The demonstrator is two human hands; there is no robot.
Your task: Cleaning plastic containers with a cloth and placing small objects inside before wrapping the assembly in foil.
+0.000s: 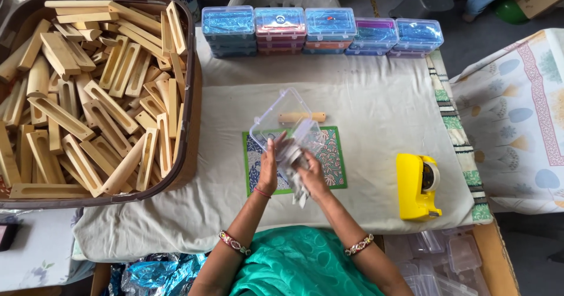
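Both hands, left hand (268, 170) and right hand (310, 175), grip an open clear plastic box (281, 120) above the green patterned mat (332, 161); its hinged lid, probably loosely held, could twist and snap.

Left hand (268, 170) and right hand (311, 175) hold a clear plastic box (282, 123), lid open, over a patterned green mat (335, 155) at bench (376, 102) centre. Wooden stick (302, 117) just behind the box. Yellow tape dispenser (416, 185) near right edge. Coloured boxes (320, 30) line the far edge. Brown tub (191, 96) of wooden pieces at left edge.
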